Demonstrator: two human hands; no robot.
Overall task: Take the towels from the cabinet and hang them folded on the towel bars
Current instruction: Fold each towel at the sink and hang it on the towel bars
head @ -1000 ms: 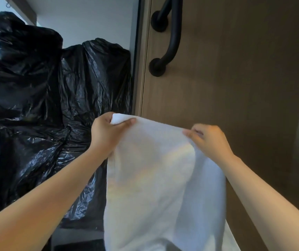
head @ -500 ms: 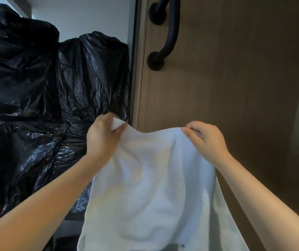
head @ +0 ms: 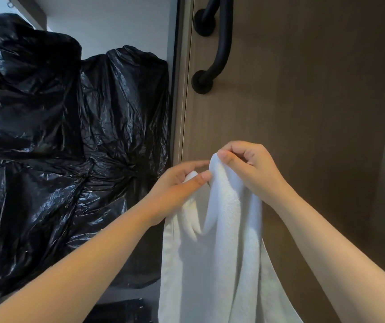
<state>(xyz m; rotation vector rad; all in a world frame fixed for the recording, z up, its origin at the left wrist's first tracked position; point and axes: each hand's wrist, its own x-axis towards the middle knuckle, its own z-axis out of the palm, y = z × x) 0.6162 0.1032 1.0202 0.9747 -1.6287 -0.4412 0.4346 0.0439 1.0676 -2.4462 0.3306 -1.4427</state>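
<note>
Our left hand (head: pixel 177 183) and right hand (head: pixel 249 169) each pinch a top corner of the towel (head: pixel 221 252), which hangs in front of the door (head: pixel 303 101). To fold it well, we should line the 2 corners up edge to edge before 1 hand takes both, keeping the drape even.

Home storage cabinet (head: pixel 128 26), wooden door (head: pixel 303 101), black bags (head: pixel 47 136)
</note>
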